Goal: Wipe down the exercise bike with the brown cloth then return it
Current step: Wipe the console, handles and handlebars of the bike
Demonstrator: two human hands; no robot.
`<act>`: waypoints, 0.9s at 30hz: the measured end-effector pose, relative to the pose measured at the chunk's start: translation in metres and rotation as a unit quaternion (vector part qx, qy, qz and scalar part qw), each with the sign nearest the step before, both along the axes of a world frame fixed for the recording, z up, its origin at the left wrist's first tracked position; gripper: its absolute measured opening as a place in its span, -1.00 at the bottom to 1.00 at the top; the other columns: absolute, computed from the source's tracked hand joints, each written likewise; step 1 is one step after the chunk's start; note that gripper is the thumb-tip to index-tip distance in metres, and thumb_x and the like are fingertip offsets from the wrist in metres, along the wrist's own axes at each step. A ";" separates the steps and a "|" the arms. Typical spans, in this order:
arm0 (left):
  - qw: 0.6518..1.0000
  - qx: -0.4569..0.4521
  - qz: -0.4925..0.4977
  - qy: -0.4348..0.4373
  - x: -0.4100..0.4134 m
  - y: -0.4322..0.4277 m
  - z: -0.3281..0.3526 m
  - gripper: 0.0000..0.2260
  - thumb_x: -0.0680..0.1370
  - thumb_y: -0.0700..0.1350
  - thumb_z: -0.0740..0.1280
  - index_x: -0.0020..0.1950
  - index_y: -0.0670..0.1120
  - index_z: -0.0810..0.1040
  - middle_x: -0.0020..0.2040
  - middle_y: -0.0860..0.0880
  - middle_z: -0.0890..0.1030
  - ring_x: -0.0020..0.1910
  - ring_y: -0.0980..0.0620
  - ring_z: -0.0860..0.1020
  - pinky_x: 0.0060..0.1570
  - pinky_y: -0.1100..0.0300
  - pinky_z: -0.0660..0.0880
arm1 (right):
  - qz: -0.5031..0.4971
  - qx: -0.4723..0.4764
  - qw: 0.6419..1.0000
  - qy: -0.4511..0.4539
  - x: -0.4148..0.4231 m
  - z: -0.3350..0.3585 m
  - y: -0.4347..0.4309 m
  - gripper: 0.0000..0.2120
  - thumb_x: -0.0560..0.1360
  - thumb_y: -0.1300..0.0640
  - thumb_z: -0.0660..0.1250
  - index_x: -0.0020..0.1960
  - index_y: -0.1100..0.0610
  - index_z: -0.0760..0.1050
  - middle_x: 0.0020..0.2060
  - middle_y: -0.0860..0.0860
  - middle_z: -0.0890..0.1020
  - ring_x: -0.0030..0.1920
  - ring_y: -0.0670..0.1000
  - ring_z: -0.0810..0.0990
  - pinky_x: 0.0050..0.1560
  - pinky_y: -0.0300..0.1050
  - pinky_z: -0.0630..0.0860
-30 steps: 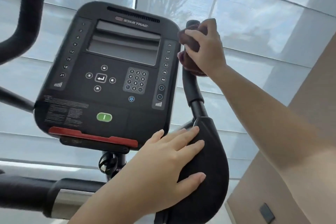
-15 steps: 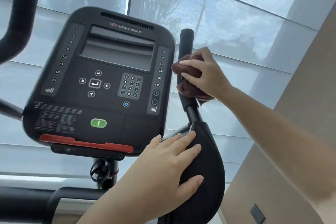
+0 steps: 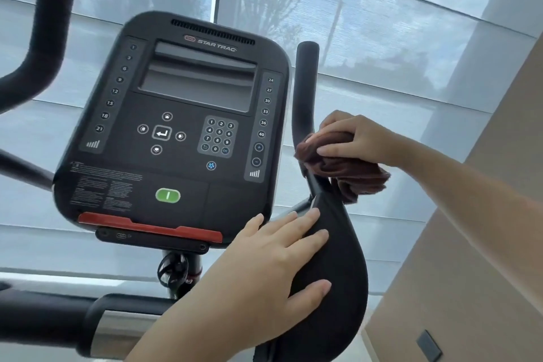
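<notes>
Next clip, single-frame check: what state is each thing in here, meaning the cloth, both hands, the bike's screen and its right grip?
brown cloth: bunched, pressed against the right handlebar low down.
right hand: grips the brown cloth.
left hand: fingers flat, rests on the black pad.
right handlebar: upright, top bare.
console screen: dark, nothing displayed.

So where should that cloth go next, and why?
Probably slide the cloth down onto the black pad. The right hand grips the cloth around the bottom of the upright handlebar, just above that pad, which looks next in line. The left hand lies flat on the pad, so it would have to lift first.
</notes>
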State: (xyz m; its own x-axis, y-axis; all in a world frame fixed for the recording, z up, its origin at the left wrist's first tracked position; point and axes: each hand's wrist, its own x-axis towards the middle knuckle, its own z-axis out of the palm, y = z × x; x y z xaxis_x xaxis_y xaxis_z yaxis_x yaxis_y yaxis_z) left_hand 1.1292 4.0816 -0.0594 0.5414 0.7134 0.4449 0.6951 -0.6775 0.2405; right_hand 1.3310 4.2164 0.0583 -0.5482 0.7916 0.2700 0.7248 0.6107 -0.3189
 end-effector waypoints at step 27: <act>0.997 -0.009 0.059 -0.050 0.012 -0.015 0.013 -0.57 0.42 0.14 0.23 0.30 0.17 0.41 0.37 0.29 0.29 0.38 0.25 0.19 0.38 -0.04 0.14 | 0.103 0.073 0.992 0.010 -0.004 -0.020 0.000 -0.77 0.43 0.08 0.39 0.09 -0.06 0.58 0.00 -0.03 0.36 0.00 -0.11 0.42 0.17 -0.30 0.30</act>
